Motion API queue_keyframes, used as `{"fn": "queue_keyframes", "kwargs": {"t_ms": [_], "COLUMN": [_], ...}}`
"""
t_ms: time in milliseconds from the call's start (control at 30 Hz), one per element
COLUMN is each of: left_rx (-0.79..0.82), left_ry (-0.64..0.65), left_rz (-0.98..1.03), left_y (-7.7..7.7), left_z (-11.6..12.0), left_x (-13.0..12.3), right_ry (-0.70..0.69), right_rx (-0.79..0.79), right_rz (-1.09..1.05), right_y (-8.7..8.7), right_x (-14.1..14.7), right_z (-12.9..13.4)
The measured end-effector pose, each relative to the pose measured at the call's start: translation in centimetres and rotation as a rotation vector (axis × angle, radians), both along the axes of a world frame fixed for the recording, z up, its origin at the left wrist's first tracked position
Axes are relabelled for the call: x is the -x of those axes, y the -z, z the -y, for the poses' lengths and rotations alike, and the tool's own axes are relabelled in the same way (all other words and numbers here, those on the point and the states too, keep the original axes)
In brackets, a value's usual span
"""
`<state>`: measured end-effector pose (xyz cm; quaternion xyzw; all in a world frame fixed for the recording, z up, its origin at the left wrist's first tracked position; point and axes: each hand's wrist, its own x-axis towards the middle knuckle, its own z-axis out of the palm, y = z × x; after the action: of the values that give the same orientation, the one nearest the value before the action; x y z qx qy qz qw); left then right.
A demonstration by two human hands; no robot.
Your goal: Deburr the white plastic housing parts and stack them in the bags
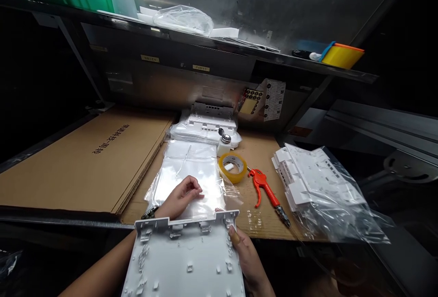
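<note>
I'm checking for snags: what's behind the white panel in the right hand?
Beyond the white panel, the left hand shows over clear plastic bags. The panel covers part of the left forearm; anything else there is hidden.

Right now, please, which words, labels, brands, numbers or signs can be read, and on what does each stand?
"科技-周转": cardboard stack; the characters before it are unclear.
Too small to read: yellow labels.
Too small to read: tape roll, inside its core.
Too small to read: sticker sheet.

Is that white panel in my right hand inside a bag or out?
Out: the visible part of the white panel is bare, its moulded clips uncovered.
</note>
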<state>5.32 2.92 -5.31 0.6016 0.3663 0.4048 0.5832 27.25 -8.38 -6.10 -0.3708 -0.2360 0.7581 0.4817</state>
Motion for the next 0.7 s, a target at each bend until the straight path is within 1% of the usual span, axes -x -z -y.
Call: {"fn": "queue_keyframes", "kwargs": {"t_ms": [133, 200, 300, 500, 700], "left_rx": [-0.032, -0.051, -0.048, 0.03, 0.031], "left_ry": [0.199, 0.256, 0.246, 0.166, 0.162], "left_rz": [-0.092, -0.125, -0.126, -0.026, -0.008], "left_y": [-1.2, -1.4, -1.2, -0.9, -0.2], "left_z": [0.3, 0.4, 0.5, 0.1, -0.1], "left_x": [0.2, 0.1, 0.1, 0.4, 0.2], "right_ry": [-0.026, -0.005, 0.016, -0.005, -0.097], "right_rx": [-0.068, -0.076, -0.081, -0.094, -0.128], "right_rz": [0.018, 0.03, 0.04, 0.094, 0.097], "right_y": [0.0, 0.0, 0.2, 0.1, -0.4], "right_x": [0.2, 0.3, 0.4, 0.2, 1.0], "right_z": [-0.2, -0.3, -0.3, -0.2, -0.6]}}
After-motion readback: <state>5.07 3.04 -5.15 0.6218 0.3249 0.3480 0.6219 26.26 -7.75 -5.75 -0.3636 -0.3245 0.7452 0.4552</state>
